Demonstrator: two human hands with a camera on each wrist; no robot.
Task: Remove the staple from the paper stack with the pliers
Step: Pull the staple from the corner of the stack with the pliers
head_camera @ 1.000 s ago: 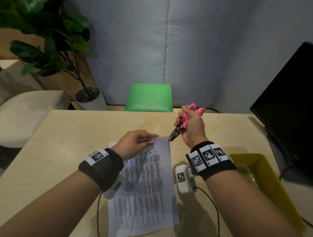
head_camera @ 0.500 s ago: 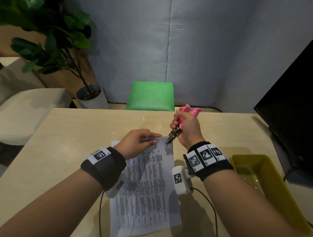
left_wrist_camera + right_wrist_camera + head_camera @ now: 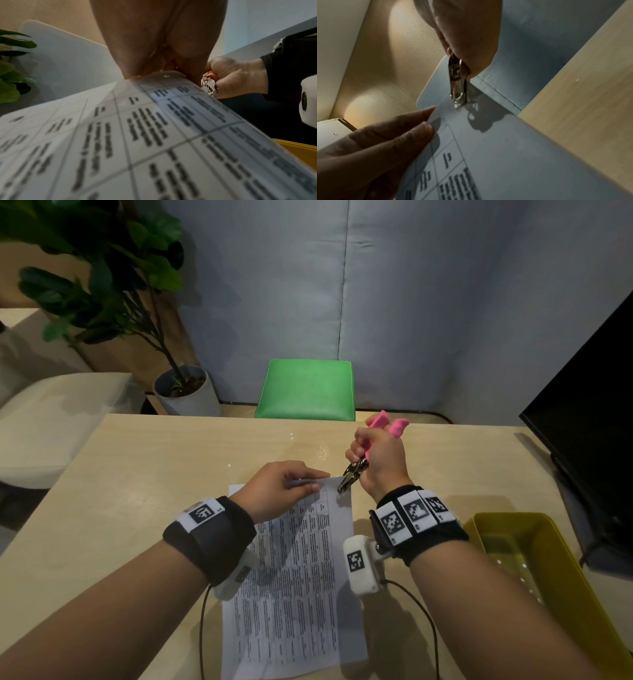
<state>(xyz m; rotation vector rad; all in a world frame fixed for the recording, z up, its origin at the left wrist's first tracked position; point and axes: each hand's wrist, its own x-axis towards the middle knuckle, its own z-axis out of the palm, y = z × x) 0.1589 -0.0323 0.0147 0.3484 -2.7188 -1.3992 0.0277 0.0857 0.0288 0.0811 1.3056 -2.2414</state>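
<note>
A printed paper stack (image 3: 291, 577) lies on the light wood table (image 3: 154, 474). My left hand (image 3: 313, 481) pinches the stack's top edge, thumb on top, and lifts that edge slightly. My right hand (image 3: 363, 453) grips pink-handled pliers (image 3: 352, 474), handles up and metal nose down. The nose touches the stack's top right corner, which shows closest in the right wrist view, pliers (image 3: 458, 83) on paper stack (image 3: 496, 148). From the left wrist, the pliers (image 3: 210, 86) sit just right of my fingers. The staple itself is not clearly visible.
A yellow tray (image 3: 513, 549) sits on the table at the right, beside my right forearm. A black monitor (image 3: 589, 440) stands at the far right. Behind the table are a green stool (image 3: 306, 390) and a potted plant (image 3: 185, 395). Cables run from both wrist cameras.
My right hand has brought the pliers down and left, from above the table to the paper's top right corner. My left hand has kept its hold on the top edge.
</note>
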